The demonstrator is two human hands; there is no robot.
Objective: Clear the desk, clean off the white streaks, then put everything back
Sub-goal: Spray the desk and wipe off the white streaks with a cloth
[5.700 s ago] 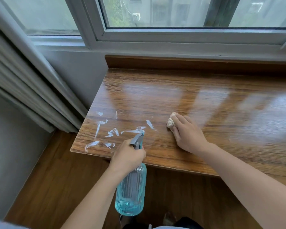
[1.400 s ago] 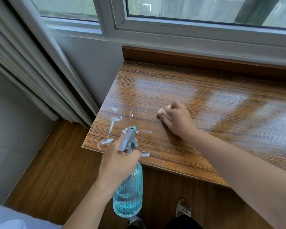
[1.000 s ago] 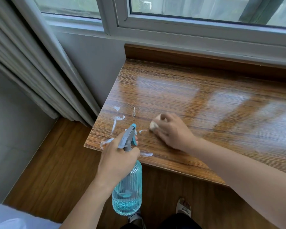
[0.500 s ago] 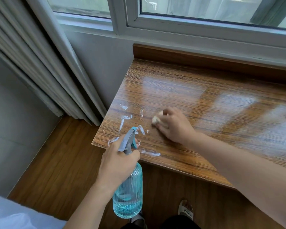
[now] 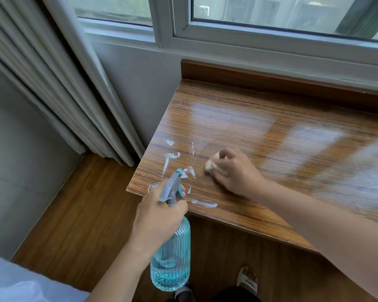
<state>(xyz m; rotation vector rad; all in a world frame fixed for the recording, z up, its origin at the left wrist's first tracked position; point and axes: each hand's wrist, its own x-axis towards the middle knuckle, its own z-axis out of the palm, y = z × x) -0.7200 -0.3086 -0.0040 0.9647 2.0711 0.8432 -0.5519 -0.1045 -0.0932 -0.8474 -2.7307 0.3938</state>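
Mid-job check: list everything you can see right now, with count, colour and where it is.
desk: one, brown wood, under the window
white streaks: several, white, desk's near-left corner
spray bottle: one, clear blue with grey trigger, held off the desk's front edge
wad: one, off-white, on the desk right of the streaks
curtain: one, grey, left of the desk
window: one, white frame, above the desk
floor: brown wood
slipper: one, white, under the desk
left hand: grips the bottle
right hand: presses the wad
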